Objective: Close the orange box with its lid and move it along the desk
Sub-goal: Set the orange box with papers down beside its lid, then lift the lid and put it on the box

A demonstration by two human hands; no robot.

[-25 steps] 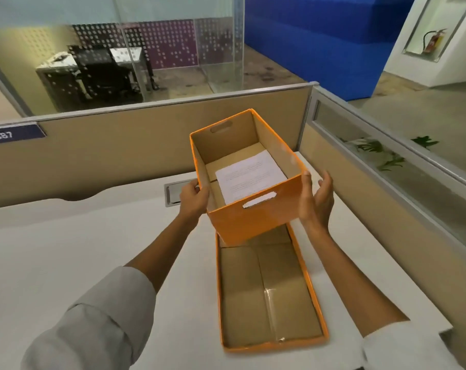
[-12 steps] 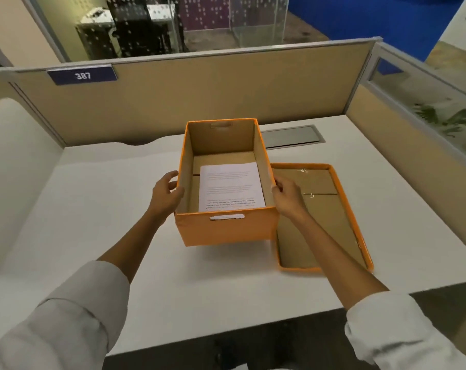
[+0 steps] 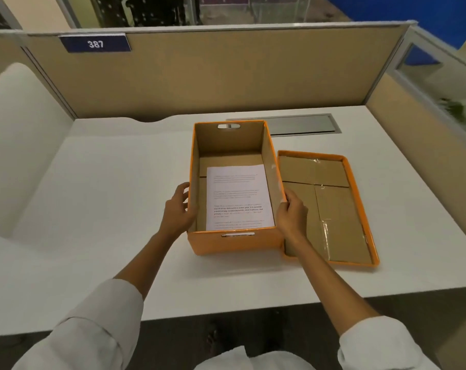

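Your white desk (image 3: pixel 98 209) holds the open orange box (image 3: pixel 235 243), paper (image 3: pixel 238 196) inside. Your left hand (image 3: pixel 177 212) and right hand (image 3: pixel 292 214) press its sides. Its lid (image 3: pixel 360 209) lies just right.

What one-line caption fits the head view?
Both hands, left and right, grip the open orange box beside its upturned lid.

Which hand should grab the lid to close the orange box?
Probably the right hand: the lid lies upside down just beside it, right of the orange box. The left hand is across the box.
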